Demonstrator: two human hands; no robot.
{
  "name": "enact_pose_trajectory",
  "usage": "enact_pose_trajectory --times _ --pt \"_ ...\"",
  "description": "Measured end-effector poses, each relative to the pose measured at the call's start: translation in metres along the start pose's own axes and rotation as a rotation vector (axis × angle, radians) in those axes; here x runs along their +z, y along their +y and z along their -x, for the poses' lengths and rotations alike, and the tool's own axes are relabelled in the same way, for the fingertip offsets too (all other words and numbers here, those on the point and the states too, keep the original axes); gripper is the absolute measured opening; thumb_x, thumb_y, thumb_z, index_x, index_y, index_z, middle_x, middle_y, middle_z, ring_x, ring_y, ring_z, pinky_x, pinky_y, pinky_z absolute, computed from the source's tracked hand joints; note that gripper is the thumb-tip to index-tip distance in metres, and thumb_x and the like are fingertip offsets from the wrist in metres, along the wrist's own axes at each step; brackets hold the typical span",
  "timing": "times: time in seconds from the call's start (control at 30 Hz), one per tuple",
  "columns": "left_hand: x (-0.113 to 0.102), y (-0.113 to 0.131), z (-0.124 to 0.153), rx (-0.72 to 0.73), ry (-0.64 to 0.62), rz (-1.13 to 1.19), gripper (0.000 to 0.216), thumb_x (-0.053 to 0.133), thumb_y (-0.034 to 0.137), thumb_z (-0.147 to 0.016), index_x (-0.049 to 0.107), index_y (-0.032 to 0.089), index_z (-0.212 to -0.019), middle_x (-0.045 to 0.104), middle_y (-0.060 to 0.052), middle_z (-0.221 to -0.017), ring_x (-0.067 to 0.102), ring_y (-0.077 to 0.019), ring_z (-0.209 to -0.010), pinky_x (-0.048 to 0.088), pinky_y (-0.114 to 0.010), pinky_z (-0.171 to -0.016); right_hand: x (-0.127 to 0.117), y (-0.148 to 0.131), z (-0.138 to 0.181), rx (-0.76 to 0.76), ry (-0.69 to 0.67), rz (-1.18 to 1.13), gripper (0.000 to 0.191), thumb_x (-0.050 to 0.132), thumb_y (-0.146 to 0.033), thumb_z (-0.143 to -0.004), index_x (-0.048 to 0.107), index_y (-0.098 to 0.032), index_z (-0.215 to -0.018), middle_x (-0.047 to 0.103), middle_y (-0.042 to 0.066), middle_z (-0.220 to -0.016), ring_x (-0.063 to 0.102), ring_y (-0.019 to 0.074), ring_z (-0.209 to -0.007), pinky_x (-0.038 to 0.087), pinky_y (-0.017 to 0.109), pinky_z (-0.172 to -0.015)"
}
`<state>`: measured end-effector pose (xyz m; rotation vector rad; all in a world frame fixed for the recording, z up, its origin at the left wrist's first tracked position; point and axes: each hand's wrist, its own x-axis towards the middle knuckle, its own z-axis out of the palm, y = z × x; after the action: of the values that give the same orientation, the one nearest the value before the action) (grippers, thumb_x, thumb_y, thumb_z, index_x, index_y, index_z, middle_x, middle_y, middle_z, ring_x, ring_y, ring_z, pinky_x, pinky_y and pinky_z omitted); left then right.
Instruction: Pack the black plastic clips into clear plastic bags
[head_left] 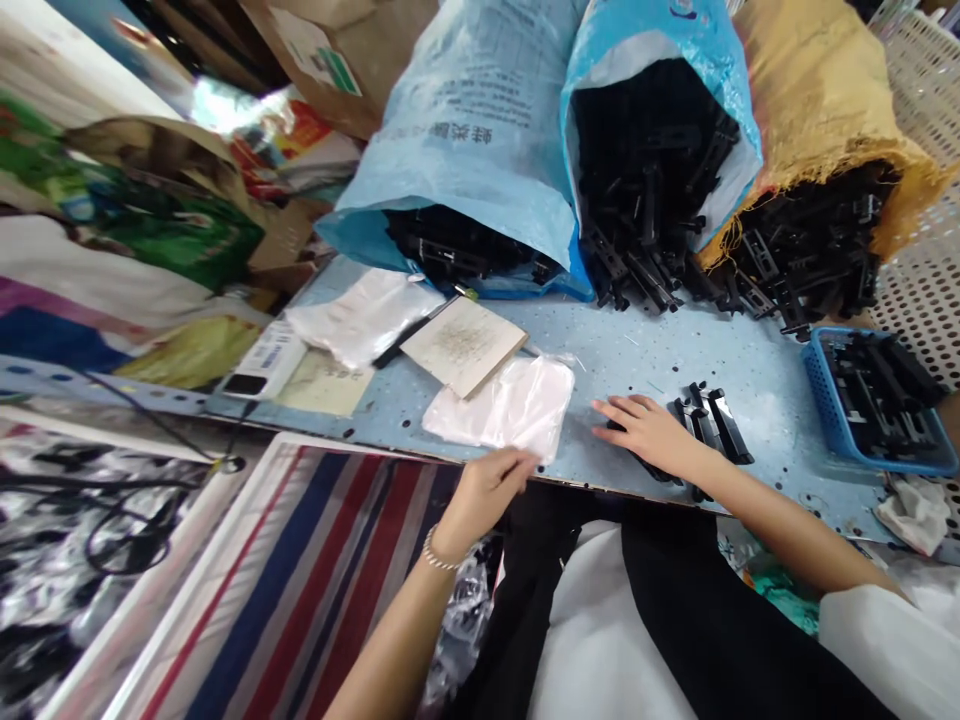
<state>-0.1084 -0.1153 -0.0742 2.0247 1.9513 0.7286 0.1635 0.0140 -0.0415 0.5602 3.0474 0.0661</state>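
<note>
My left hand [491, 490] is at the table's front edge, its fingers pinched on the near corner of a clear plastic bag in a flat stack of bags [517, 410]. To the right, my right hand [645, 435] lies palm down with fingers stretched out over several black plastic parts [709, 420]. Some of these parts are hidden beneath the hand and wrist. A worn square board [469, 345] rests partly on the bag stack.
Two blue woven sacks [480, 130] [667, 30] and a yellow sack [817, 80], all holding black parts, line the back. A blue basket [817, 400] of parts stands right. More plastic bags [360, 310] lie left. A striped cloth [300, 590] is below the table edge.
</note>
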Motion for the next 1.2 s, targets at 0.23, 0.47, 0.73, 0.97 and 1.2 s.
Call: enact_pose_trajectory --times 0.23,0.47,0.73,0.97,1.2 --pt "0.017 0.001 -0.074 -0.104 -0.054 -0.017 0.014 0.059 0.012 -0.085 0.062 0.017 -0.071 0.064 -0.010 -0.085 0.061 -0.0229 -0.086 0.050 -0.033 -0.075 -0.015 0.033 0.009 0.063 -0.131 -0.039 0.027 0.053 -0.006 -0.092 0.069 -0.017 -0.111 0.066 0.012 -0.129 0.061 0.0254 -0.112 0.045 0.036 -0.084" --pt "-0.006 -0.035 -0.080 -0.543 -0.169 0.710 0.030 0.066 0.047 -0.074 0.065 0.018 -0.068 0.062 0.000 -0.063 0.052 -0.0141 -0.059 0.038 -0.027 -0.057 -0.009 0.025 0.015 0.636 0.134 -0.977 0.023 0.055 -0.035 -0.094 0.067 -0.020 -0.107 0.072 0.006 -0.098 0.067 0.0210 -0.087 0.049 0.033 -0.076" --pt "0.000 -0.024 -0.080 -0.501 -0.084 0.461 0.036 0.079 0.032 -0.058 0.045 0.021 -0.055 0.046 0.007 -0.052 0.043 -0.0108 -0.053 0.029 -0.024 -0.052 0.004 -0.050 -0.090 0.519 0.555 -2.366 0.028 0.083 -0.041 -0.071 0.068 -0.020 -0.083 0.074 0.002 -0.085 0.071 0.0220 -0.088 0.057 0.041 -0.086" --pt "-0.017 -0.035 -0.073 -0.442 -0.121 0.799 0.033 0.074 0.046 -0.070 0.060 0.018 -0.062 0.062 0.000 -0.064 0.055 -0.0138 -0.063 0.043 -0.027 -0.061 0.035 -0.041 -0.118 0.688 0.683 -2.405 0.029 0.088 -0.029 -0.062 0.068 -0.021 -0.082 0.075 0.000 -0.084 0.072 0.0196 -0.089 0.058 0.036 -0.088" --pt "-0.021 -0.031 -0.072 -0.483 0.127 0.829 0.037 0.080 0.032 -0.062 0.048 0.020 -0.075 0.060 0.004 -0.066 0.056 -0.0117 -0.060 0.044 -0.024 -0.058 0.025 -0.043 -0.100 0.603 0.716 -2.506 0.026 0.087 -0.026 -0.064 0.069 -0.021 -0.081 0.077 0.002 -0.089 0.072 0.0209 -0.094 0.054 0.044 -0.101"
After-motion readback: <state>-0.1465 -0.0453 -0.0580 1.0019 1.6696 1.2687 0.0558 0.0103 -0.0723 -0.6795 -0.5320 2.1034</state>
